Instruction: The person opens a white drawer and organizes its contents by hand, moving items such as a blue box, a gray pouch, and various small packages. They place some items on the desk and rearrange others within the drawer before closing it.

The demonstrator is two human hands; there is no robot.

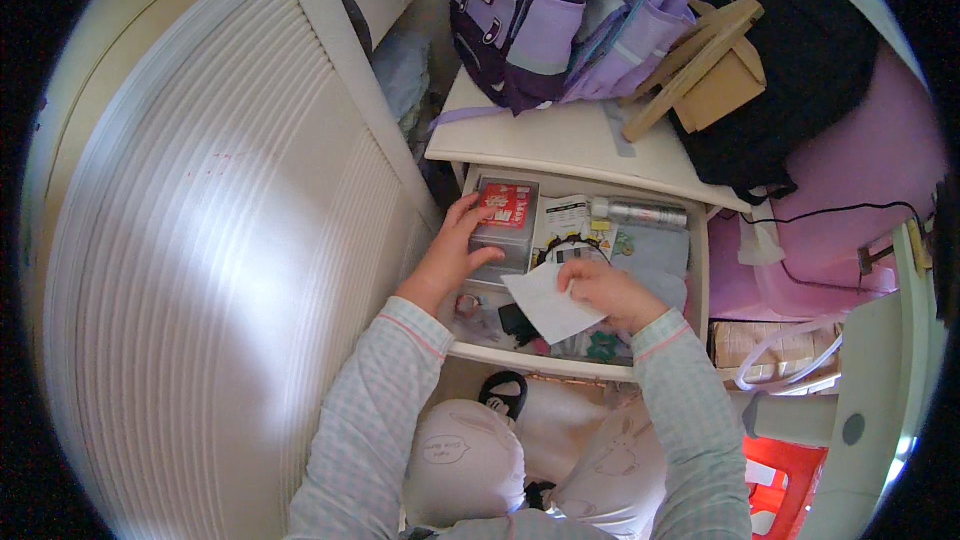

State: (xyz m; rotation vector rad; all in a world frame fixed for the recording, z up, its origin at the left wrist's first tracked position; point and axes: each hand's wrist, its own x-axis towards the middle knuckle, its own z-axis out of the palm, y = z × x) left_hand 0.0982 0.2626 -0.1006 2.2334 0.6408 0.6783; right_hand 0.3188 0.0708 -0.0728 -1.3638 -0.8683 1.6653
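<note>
A white drawer [699, 270] is pulled out in front of me with mixed small items inside. My left hand [457, 240] spreads its fingers along the left side of a grey lidded box [504, 249] with a red label, touching it. My right hand [604, 289] pinches a folded white sheet [553, 307], perhaps paper or tissue, over the middle of the drawer. Beneath the sheet, a black object [517, 324] and a green piece [602, 346] show in part. A silver spray can [641, 212] lies at the back right, above a folded grey cloth [652, 247].
Purple backpacks [540, 22] stand on the white cabinet top [510, 136], beside a wooden piece [694, 67] and black fabric [795, 75]. A ribbed white panel [202, 262] closes off the left. On the right are a thin black cable [832, 208] and a red plastic stool [796, 465].
</note>
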